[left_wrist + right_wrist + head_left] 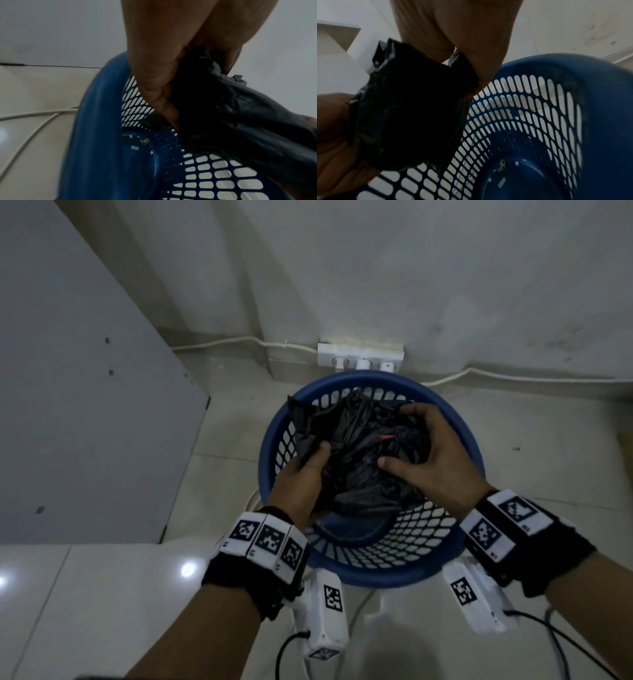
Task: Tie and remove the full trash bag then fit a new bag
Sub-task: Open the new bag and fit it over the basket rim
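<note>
A crumpled black trash bag (363,453) hangs above the mouth of a blue perforated basket (445,412) on the tiled floor. My left hand (305,474) grips the bag's left side, thumb on top. On the right side my right hand (421,443) holds it, fingers curled over the far edge and thumb pressed into the plastic. In the left wrist view the fingers (159,86) clutch the black bag (240,115) over the basket's rim (96,121). The right wrist view shows the bag (409,115) lifted off the basket's bare bottom (522,175). A small red bit (386,437) shows in the folds.
A white wall socket (359,356) with three plugs sits just behind the basket, with white cables (239,341) running along the wall's foot. A grey panel (85,405) stands at the left. Wrist camera units and black leads hang below both wrists near the floor.
</note>
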